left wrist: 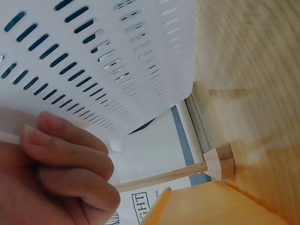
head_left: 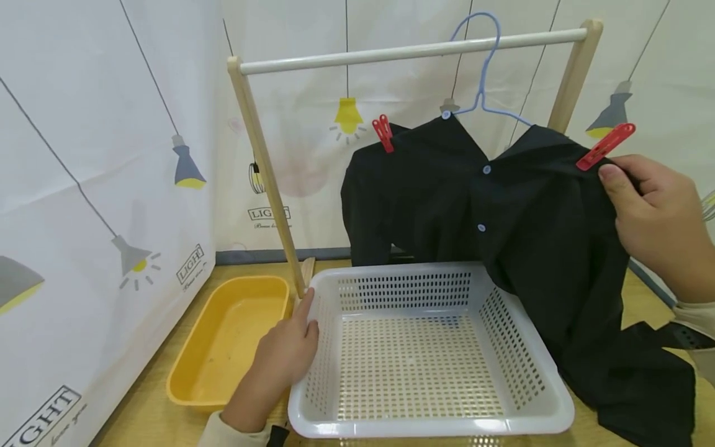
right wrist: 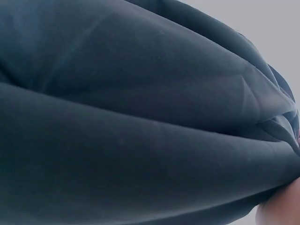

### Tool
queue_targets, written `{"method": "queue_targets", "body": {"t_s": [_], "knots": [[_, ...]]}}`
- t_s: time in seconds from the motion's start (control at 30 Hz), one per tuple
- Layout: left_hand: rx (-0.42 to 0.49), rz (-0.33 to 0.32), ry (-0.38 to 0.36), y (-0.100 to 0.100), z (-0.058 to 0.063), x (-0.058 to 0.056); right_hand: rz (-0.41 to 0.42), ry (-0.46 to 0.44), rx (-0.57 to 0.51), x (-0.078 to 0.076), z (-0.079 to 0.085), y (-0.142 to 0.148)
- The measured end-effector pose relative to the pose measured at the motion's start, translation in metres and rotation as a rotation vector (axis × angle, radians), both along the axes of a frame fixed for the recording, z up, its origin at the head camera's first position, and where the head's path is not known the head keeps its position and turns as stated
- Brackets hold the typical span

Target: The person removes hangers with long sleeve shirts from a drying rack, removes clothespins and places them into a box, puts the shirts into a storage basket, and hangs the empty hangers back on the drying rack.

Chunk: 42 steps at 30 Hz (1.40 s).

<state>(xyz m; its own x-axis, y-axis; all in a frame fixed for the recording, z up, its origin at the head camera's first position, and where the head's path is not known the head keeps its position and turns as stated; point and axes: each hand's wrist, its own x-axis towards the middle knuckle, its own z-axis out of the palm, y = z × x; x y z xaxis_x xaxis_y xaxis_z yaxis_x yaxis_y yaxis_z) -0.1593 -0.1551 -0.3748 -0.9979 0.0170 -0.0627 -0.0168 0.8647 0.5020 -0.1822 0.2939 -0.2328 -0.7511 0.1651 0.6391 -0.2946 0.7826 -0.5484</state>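
A black shirt [head_left: 424, 180] with pale blue buttons hangs from a blue hanger [head_left: 485, 74] on the rack's white bar. Red clothespins [head_left: 383, 133] sit at both shoulders. My right hand [head_left: 656, 208] pinches the shirt's shoulder just beside the right clothespin [head_left: 606, 146]. Dark folds of the shirt [right wrist: 140, 108] fill most of the right wrist view. At the left rim of a white perforated basket [head_left: 430, 427], my left hand [head_left: 286, 349] grips the edge, its index finger pointing toward the rack post. The left wrist view shows curled fingers [left wrist: 70, 164] under the basket's side.
A yellow basin [head_left: 229, 347] stands left of the basket, close to the rack's wooden post [head_left: 268, 174]. The other post [head_left: 575, 81] rises behind the shirt's right shoulder. A sleeve drapes over the basket's right side onto the wooden table [head_left: 134, 416]. Lamp-printed cloth encloses the back and left.
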Motion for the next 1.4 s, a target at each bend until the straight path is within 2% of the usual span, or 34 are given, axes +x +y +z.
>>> {"method": "queue_targets", "body": {"t_s": [0.23,0.4,0.6,0.9,1.03,1.13,1.27,1.4], "knots": [[0.052,-0.008,-0.017,-0.002,0.000,-0.001,-0.007,0.014,-0.058,0.003,0.000,-0.003],[0.049,-0.008,-0.008,-0.004,0.000,-0.002,-0.017,0.035,-0.143,0.004,0.005,-0.006],[0.048,-0.005,-0.013,-0.003,-0.002,-0.004,0.010,0.049,-0.211,0.006,0.008,-0.006],[0.001,-0.037,0.038,0.002,-0.003,-0.005,0.047,-0.005,-0.303,0.026,-0.004,-0.011],[-0.012,-0.038,0.050,0.002,0.000,-0.005,0.119,0.025,-0.351,0.032,-0.004,-0.013],[-0.008,-0.035,0.044,0.003,0.001,-0.005,0.204,0.068,-0.426,0.036,-0.003,-0.013],[-0.020,-0.027,0.050,0.002,0.001,-0.006,0.310,0.121,-0.571,0.039,-0.002,-0.016],[-0.060,-0.024,0.097,0.001,0.001,-0.006,0.395,0.164,-0.696,0.041,0.000,-0.021]]}}
